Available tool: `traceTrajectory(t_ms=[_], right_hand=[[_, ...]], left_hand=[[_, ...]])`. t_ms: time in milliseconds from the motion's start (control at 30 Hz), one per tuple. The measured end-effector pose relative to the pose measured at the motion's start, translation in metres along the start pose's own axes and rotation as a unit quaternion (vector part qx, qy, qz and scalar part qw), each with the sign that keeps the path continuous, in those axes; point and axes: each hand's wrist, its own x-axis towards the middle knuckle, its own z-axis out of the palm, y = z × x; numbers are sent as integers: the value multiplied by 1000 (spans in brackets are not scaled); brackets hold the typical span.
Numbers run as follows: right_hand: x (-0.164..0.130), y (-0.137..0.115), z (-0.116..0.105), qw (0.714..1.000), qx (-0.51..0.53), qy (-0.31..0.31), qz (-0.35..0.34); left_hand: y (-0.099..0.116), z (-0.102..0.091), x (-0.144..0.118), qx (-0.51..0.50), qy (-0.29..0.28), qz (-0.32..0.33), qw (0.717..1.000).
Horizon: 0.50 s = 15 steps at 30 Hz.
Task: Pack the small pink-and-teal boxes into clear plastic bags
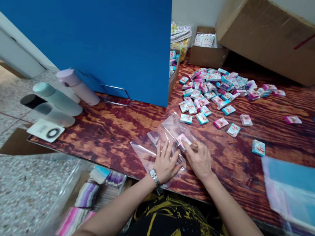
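A clear plastic bag (146, 153) lies on the wooden table in front of me. My left hand (166, 163) rests on it, palm down with the fingers spread. A small pink-and-white box (183, 140) sits at the bag's upper right part; whether it is inside or on top I cannot tell. My right hand (199, 158) closes its fingers on the near edge of this box. Beyond both hands spreads a loose heap of small printed boxes (211, 89) in blue, pink and white, several of them lying singly toward me.
Bottles (57, 98) and a white device (45, 131) stand at the left table edge. A blue panel (101, 22) rises at the back left. Cardboard boxes (281, 38) stand behind the heap. Flat plastic bags (299, 192) lie at right. Below the edge, a container holds stacked cards (87, 195).
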Motion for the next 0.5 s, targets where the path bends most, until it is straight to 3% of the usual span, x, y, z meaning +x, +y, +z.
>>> traceTrajectory(t_ms=[133, 500], right_hand=[[1, 0, 0, 999, -12, 36, -25], [0, 10, -1, 997, -23, 22, -75]], left_hand=[[1, 2, -1, 15, -8, 3, 1000], [2, 3, -5, 43, 40, 60, 996]])
